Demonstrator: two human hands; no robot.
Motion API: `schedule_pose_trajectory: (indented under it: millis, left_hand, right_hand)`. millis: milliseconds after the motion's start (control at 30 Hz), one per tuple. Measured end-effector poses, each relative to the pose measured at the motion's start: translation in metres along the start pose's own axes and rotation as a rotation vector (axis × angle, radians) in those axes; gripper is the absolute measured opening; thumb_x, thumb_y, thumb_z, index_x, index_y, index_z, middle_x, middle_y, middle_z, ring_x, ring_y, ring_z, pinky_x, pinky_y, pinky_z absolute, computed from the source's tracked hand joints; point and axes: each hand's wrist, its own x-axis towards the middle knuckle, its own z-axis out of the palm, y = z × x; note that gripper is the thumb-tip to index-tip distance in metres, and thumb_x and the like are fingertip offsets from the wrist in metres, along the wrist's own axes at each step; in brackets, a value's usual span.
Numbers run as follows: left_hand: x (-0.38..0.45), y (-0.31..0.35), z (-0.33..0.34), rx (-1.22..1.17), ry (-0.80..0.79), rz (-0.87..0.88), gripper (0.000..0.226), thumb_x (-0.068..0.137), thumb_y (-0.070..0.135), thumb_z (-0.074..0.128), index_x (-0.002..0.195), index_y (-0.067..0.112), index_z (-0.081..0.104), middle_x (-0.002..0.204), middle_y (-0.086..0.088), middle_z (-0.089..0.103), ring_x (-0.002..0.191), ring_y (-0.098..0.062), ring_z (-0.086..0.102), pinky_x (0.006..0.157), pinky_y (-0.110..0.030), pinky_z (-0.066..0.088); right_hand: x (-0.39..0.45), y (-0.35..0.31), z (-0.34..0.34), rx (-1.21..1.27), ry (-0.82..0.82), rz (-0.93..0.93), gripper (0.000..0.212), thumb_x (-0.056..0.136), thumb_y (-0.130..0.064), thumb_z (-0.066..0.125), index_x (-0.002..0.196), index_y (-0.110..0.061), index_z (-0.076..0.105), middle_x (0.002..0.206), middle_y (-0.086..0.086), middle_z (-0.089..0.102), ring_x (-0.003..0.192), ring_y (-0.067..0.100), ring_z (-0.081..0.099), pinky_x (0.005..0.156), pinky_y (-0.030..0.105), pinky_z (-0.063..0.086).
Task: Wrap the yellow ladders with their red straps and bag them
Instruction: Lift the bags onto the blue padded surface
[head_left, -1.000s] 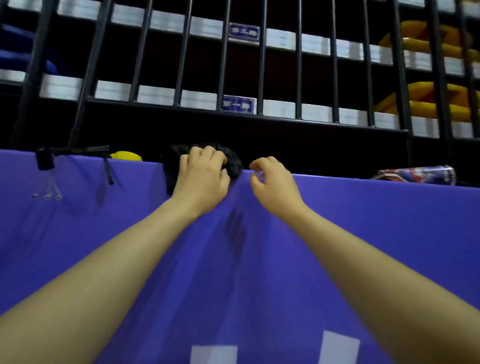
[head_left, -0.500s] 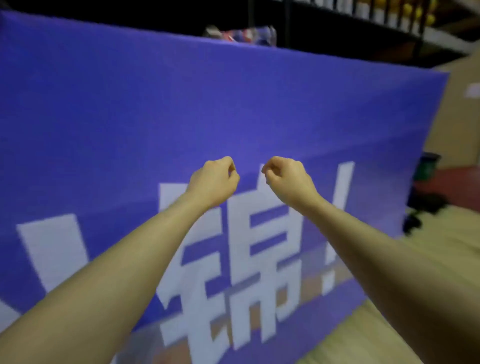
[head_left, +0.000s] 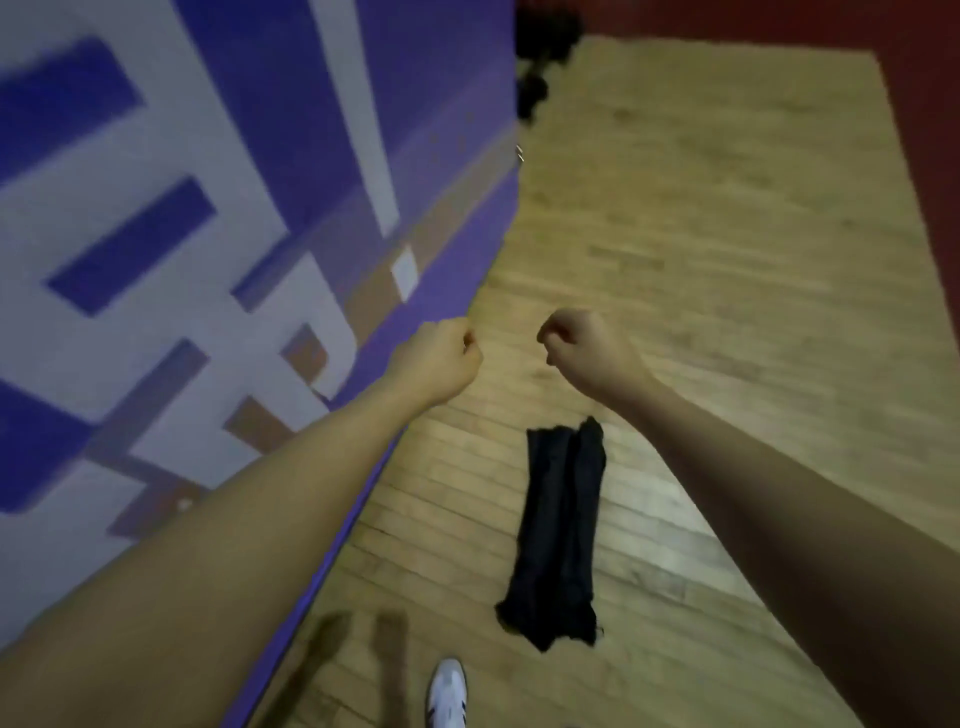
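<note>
2 fisted hands, left hand (head_left: 439, 361), right hand (head_left: 587, 351), black bag (head_left: 558, 535) lengthwise

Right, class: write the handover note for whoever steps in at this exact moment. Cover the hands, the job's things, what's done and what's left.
Left hand: fingers curled, nothing visible in it.
Right hand: the same. Both are held out above the wooden floor.
Things: a black fabric piece, probably the bag, lies flat on the floor below the hands, beside the purple banner. No yellow ladders or red straps are in view.
Done: nothing that shows here. The bag looks unfilled.
Left: find the ladders, wrap each with its strap, and bag them.
</note>
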Motion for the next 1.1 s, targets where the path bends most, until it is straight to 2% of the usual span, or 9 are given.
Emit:
schedule_pose_trajectory:
  millis: [167, 333, 433, 600, 700, 767, 933, 1000, 1100]
  left_hand:
    - [0.032, -0.015, 0.149, -0.032, -0.235, 0.102, 0.018, 0.094, 0.022, 0.046, 0.096, 0.014, 0.062, 0.095, -0.002, 0.065, 0.088, -0.023, 0.059, 0.073, -0.035, 0.05]
    - [0.055, -0.058, 0.31, -0.062, -0.322, 0.149, 0.016, 0.097, 0.021, 0.043, 0.088, 0.016, 0.055, 0.082, 0.002, 0.059, 0.078, -0.02, 0.057, 0.059, -0.03, 0.04]
    - [0.065, -0.092, 0.413, -0.05, -0.396, 0.182, 0.018, 0.099, 0.018, 0.04, 0.089, 0.016, 0.055, 0.083, 0.001, 0.06, 0.08, -0.022, 0.06, 0.062, -0.032, 0.044]
    - [0.094, -0.152, 0.572, 0.055, -0.486, 0.271, 0.026, 0.096, 0.012, 0.04, 0.112, 0.013, 0.061, 0.109, -0.006, 0.064, 0.095, -0.026, 0.059, 0.078, -0.04, 0.051]
    - [0.111, -0.176, 0.638, 0.078, -0.442, 0.38, 0.027, 0.096, 0.008, 0.042, 0.115, 0.013, 0.061, 0.115, -0.007, 0.061, 0.104, -0.026, 0.055, 0.085, -0.042, 0.048]
    - [0.123, -0.19, 0.675, 0.175, -0.436, 0.462, 0.03, 0.094, 0.007, 0.044, 0.12, 0.015, 0.058, 0.121, -0.004, 0.058, 0.111, -0.024, 0.05, 0.091, -0.04, 0.044]
    - [0.136, -0.22, 0.748, 0.719, -0.488, 0.757, 0.065, 0.09, 0.017, 0.058, 0.146, 0.018, 0.025, 0.15, -0.005, 0.027, 0.137, -0.027, 0.024, 0.107, -0.038, 0.026]
    - [0.14, -0.228, 0.763, 0.843, -0.413, 0.852, 0.081, 0.087, 0.021, 0.064, 0.15, 0.014, 0.014, 0.153, -0.011, 0.018, 0.142, -0.031, 0.017, 0.11, -0.042, 0.022]
    - [0.14, -0.232, 0.773, 0.893, -0.281, 0.979, 0.074, 0.09, 0.025, 0.058, 0.15, 0.01, 0.016, 0.156, -0.017, 0.016, 0.145, -0.034, 0.013, 0.114, -0.047, 0.016]
  right_hand:
    - [-0.009, 0.126, 0.074, -0.08, -0.058, 0.19, 0.025, 0.09, -0.012, 0.044, 0.096, -0.009, 0.067, 0.089, 0.005, 0.068, 0.084, 0.024, 0.061, 0.069, 0.034, 0.05]
    - [-0.017, 0.258, 0.179, -0.107, -0.112, 0.338, 0.022, 0.092, -0.015, 0.043, 0.094, -0.009, 0.065, 0.089, 0.006, 0.068, 0.081, 0.026, 0.061, 0.064, 0.034, 0.047]
    - [-0.021, 0.34, 0.252, -0.097, -0.133, 0.397, 0.022, 0.092, -0.015, 0.044, 0.095, -0.011, 0.065, 0.089, 0.005, 0.067, 0.08, 0.024, 0.06, 0.061, 0.031, 0.045]
    - [-0.023, 0.468, 0.372, -0.093, -0.175, 0.497, 0.021, 0.089, -0.012, 0.045, 0.092, -0.006, 0.064, 0.089, 0.01, 0.065, 0.081, 0.029, 0.06, 0.068, 0.036, 0.049]
    - [-0.022, 0.524, 0.427, -0.122, -0.175, 0.541, 0.019, 0.088, -0.014, 0.048, 0.095, -0.004, 0.062, 0.099, 0.014, 0.062, 0.091, 0.033, 0.059, 0.074, 0.037, 0.048]
    - [-0.022, 0.552, 0.457, -0.193, -0.179, 0.583, 0.026, 0.091, -0.023, 0.051, 0.108, -0.005, 0.056, 0.112, 0.015, 0.056, 0.102, 0.034, 0.055, 0.084, 0.039, 0.045]
    - [-0.027, 0.594, 0.513, -0.268, -0.219, 0.719, 0.075, 0.082, -0.053, 0.066, 0.132, -0.009, 0.033, 0.13, 0.015, 0.044, 0.119, 0.034, 0.048, 0.093, 0.044, 0.044]
    - [-0.026, 0.599, 0.525, -0.27, -0.195, 0.741, 0.077, 0.08, -0.047, 0.071, 0.13, -0.008, 0.03, 0.129, 0.014, 0.045, 0.117, 0.034, 0.05, 0.086, 0.041, 0.044]
    - [-0.028, 0.602, 0.533, -0.296, -0.124, 0.706, 0.06, 0.085, -0.027, 0.067, 0.126, -0.005, 0.03, 0.127, 0.017, 0.045, 0.112, 0.036, 0.052, 0.075, 0.036, 0.038]
